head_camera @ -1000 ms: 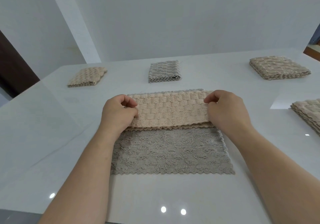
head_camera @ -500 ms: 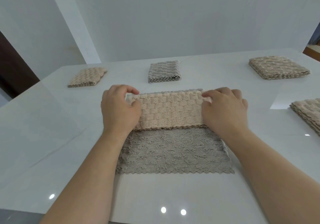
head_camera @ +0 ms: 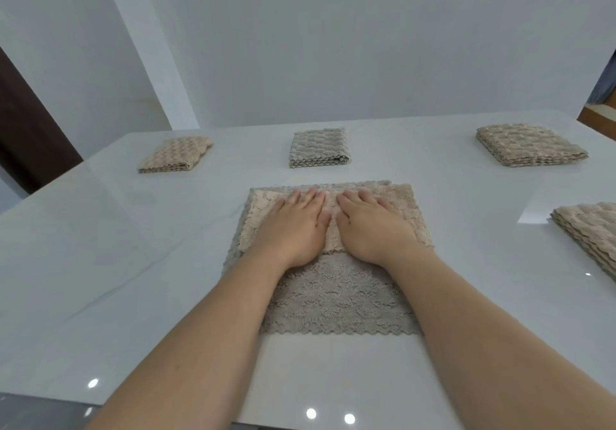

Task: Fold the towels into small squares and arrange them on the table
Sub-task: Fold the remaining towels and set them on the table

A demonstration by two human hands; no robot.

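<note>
White table (head_camera: pixel 133 263): four folded towels, two hands flat on fifth.

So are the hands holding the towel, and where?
Nothing is gripped. The left hand and right hand lie flat, palms down, side by side on the beige folded-over flap of the towel, pressing it onto the table.

A pale wall (head_camera: pixel 333 46) fills the upper frame; a dark brown panel (head_camera: pixel 23 129) stands at the left edge.
</note>
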